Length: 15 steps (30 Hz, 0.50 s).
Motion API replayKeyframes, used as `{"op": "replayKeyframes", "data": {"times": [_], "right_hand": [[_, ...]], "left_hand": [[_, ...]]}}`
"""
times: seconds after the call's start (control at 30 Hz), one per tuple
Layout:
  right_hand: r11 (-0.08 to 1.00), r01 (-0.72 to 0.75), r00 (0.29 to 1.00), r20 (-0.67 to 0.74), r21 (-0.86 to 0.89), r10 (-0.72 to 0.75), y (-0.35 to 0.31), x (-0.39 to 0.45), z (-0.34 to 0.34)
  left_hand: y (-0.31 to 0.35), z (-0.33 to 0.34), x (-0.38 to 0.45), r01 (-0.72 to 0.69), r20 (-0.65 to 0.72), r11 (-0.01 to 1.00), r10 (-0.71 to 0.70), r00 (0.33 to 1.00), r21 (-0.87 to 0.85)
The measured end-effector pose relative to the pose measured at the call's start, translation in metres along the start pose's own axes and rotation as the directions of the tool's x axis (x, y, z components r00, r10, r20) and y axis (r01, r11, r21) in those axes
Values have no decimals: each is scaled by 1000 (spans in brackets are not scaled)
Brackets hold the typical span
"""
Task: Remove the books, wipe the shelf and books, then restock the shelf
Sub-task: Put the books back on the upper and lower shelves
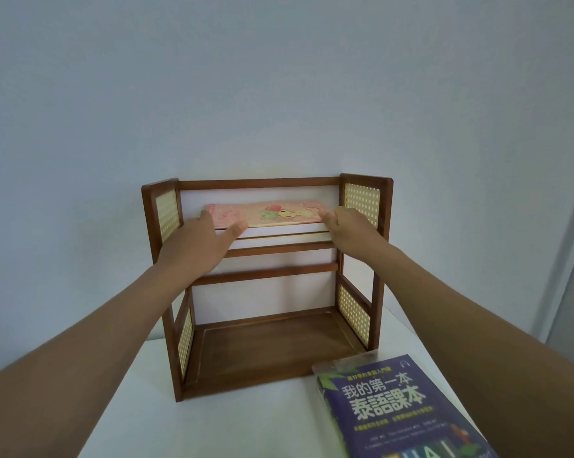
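Nearest, a purple book (pixel 401 411) is seen lying flat on the white tabletop (pixel 246 424), just in front of the wooden shelf (pixel 265 345). Farther off, a pink book (pixel 272 211) lies flat on the upper tier, its long axis running left to right. It is touched at its ends by the left hand (pixel 209 236) and right hand (pixel 348 226), fingers fairly straight, nothing clasped. It is judged thin, light and rather stiff, best taken by both short ends.
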State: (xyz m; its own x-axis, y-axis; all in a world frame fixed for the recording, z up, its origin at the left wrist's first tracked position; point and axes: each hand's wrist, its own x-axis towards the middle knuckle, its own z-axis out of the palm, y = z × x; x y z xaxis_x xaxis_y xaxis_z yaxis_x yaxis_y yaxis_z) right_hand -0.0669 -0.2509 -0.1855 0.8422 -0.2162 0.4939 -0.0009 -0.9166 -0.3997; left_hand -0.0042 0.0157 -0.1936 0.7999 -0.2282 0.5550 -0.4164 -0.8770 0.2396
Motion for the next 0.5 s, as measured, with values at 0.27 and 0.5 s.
{"op": "replayKeyframes", "data": {"times": [0.27, 0.5], "right_hand": [[968, 99, 995, 8, -229, -100, -9, -21, -6], [977, 10, 1000, 4, -211, -9, -6, -29, -1]], "left_hand": [[13, -11, -20, -127, -24, 946, 140, 990, 297], [18, -2, -24, -71, -49, 959, 88, 995, 276]]}}
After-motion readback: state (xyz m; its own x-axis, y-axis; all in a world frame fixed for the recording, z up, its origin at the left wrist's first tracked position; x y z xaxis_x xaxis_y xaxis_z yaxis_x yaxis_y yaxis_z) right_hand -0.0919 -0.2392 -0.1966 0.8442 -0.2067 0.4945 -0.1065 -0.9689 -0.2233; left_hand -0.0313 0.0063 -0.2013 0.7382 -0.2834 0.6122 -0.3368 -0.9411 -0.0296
